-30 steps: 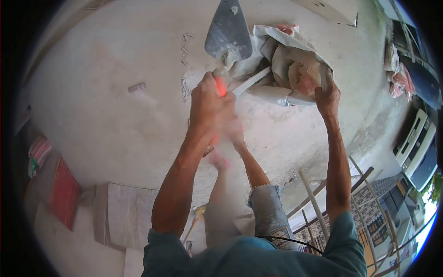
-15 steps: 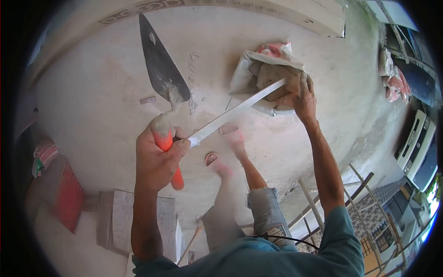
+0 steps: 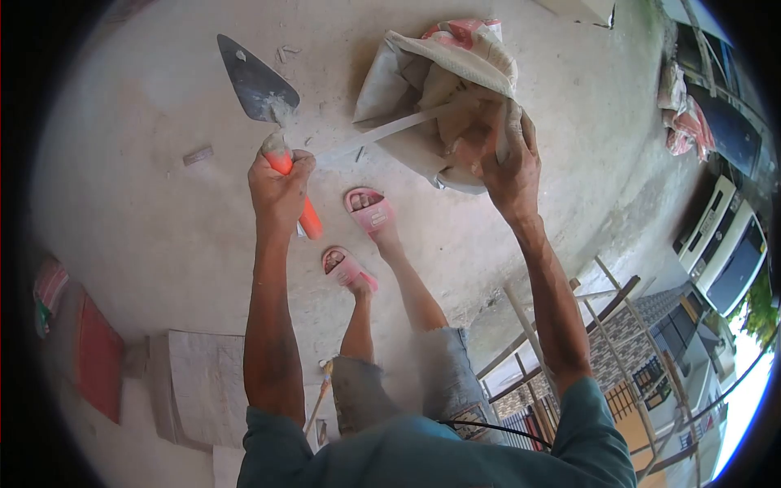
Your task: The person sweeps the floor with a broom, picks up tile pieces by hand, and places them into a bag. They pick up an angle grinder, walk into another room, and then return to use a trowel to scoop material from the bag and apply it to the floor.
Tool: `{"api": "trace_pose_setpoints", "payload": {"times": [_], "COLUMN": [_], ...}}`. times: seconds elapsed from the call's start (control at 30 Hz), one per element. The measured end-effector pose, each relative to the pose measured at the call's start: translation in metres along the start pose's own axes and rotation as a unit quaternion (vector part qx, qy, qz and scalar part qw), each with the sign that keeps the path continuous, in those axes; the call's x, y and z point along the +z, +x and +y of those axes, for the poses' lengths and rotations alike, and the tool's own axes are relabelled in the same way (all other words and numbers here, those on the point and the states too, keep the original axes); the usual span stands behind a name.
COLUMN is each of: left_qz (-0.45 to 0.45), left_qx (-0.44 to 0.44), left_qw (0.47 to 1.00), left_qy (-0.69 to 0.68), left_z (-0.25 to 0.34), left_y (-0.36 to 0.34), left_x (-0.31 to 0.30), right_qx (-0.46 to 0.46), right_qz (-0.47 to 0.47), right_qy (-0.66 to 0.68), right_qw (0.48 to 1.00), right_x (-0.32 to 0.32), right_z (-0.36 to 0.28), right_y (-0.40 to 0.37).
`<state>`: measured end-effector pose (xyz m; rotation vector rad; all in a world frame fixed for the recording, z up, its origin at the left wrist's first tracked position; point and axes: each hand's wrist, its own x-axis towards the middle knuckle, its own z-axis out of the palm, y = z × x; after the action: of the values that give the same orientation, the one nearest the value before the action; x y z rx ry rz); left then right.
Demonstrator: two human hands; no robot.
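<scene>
My left hand (image 3: 277, 191) is closed round the orange handle of a pointed trowel (image 3: 256, 85), whose dark blade carries some grey residue. A pale flat strip (image 3: 390, 128) runs from the same hand's thumb side to the mouth of a crumpled sack (image 3: 394, 93). Its far end overlaps the sack's opening. My right hand (image 3: 514, 175) grips the sack's near right edge, thumb toward the inside and fingers outside. Brownish-grey material shows within the sack, partly hidden by the fold and the hand.
Small scraps and a short block (image 3: 198, 155) lie on the concrete floor. My feet in pink slippers (image 3: 370, 213) stand below the sack. Wooden poles (image 3: 529, 333) rise at the lower right, cardboard (image 3: 207, 382) lies at the lower left, and a white vehicle (image 3: 724, 244) is at the far right.
The view has shifted over the floor. The sack shows larger, its mouth facing me more, with my right hand still on its edge. My left hand with trowel and strip sits higher in view.
</scene>
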<state>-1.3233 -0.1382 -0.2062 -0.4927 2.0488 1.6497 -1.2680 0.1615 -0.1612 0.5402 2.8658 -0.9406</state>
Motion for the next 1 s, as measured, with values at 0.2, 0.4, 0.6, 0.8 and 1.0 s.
{"api": "trace_pose_setpoints", "payload": {"times": [0.2,0.4,0.6,0.8,1.0], "left_qz": [-0.003,-0.057,-0.151,-0.084,-0.239], "left_qx": [0.120,0.063,0.053,0.175,0.139], "left_qw": [0.938,0.925,0.966,0.970,0.875], "left_qy": [0.326,0.369,0.202,0.147,0.398], "left_z": [-0.041,-0.006,0.002,-0.035,-0.089], "left_y": [0.079,-0.014,-0.079,-0.046,0.019], "left_x": [0.027,0.035,0.061,0.125,0.152], "right_qx": [0.024,-0.019,-0.027,0.018,-0.049], "right_qz": [-0.011,-0.010,0.020,0.005,0.035], "right_qy": [0.038,0.043,0.050,0.104,0.045], "right_qw": [0.999,0.999,0.998,0.994,0.997], "right_x": [0.013,0.035,0.021,0.026,0.064], "right_z": [0.007,0.013,-0.001,0.004,0.006], "right_y": [0.018,0.017,0.013,0.022,0.043]}}
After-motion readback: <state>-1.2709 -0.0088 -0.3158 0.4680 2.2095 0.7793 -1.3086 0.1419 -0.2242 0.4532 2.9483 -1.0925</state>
